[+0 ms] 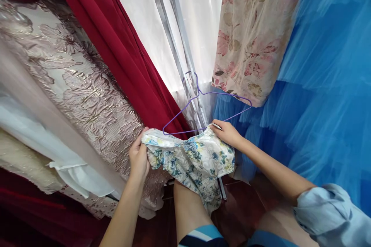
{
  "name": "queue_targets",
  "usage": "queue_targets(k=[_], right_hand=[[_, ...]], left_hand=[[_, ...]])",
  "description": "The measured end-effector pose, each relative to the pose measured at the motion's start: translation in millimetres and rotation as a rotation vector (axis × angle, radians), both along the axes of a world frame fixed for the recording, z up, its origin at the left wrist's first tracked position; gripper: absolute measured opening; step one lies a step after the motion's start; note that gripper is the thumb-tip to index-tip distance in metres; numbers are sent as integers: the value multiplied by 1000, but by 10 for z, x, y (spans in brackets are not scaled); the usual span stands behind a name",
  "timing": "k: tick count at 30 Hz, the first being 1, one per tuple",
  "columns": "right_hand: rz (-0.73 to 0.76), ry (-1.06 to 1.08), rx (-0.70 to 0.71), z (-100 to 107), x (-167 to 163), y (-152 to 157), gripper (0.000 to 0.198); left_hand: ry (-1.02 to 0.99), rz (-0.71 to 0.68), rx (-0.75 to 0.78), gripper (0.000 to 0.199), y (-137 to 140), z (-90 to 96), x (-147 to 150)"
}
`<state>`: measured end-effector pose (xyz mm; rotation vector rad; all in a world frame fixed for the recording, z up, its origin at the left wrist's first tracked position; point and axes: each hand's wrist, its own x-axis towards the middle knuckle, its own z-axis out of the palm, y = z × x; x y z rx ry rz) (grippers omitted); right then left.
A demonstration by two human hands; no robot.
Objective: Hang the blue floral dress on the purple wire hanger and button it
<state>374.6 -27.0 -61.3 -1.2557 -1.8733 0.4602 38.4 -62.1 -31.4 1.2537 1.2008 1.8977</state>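
Observation:
A white garment (191,158) with blue and yellow flowers is stretched between my two hands. My left hand (139,158) grips its left upper corner, fingers closed on the cloth. Its upper right edge is pinched by my right hand (226,133). A purple wire hanger (185,107) stands just behind the garment, its lower bar meeting the top edge; whether it passes inside the cloth I cannot tell. The hanger's hook lies in front of a grey metal stand (176,27).
On the left hang a dark red cloth (116,50) and a shiny pink embossed fabric (78,65). A pink-flowered dress (255,27) and layered blue tulle (324,104) hang on the right. Below lies a dark red tiled floor (243,204), with my legs over it.

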Motion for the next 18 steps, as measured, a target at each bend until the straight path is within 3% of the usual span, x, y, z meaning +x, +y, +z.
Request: queue_targets(k=[5, 10, 18], right_hand=[[36, 20, 1, 19, -9, -43, 27], [11, 23, 2, 38, 27, -74, 29], [-50, 28, 17, 16, 54, -136, 24]], left_hand=[[73, -53, 15, 51, 65, 85, 168], [-8, -54, -48, 41, 316, 136, 262], [-62, -83, -106, 39, 487, -131, 137]])
